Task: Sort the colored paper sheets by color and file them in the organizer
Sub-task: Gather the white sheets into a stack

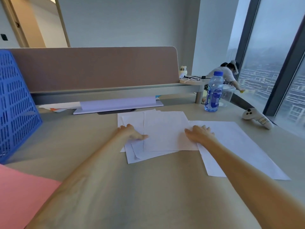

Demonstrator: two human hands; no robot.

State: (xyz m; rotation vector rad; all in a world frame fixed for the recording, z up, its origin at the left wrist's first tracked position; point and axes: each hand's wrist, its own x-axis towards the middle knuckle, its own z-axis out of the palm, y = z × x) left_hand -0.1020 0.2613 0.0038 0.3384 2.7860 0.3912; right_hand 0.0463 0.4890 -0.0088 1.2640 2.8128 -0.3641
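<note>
A loose pile of white sheets [163,133] lies fanned out in the middle of the desk. My left hand [132,132] rests on the pile's left side, fingers flat. My right hand [200,133] presses flat on the pile's right edge, where a larger white sheet [239,146] spreads to the right. A pink sheet [21,195] lies at the near left corner. The blue perforated organizer [14,104] stands at the far left.
A water bottle [213,93] stands at the back right, with a white controller [257,119] near the window edge. A white stand with more paper [117,104] sits against the brown divider [99,68]. Another person works at the far right by the window.
</note>
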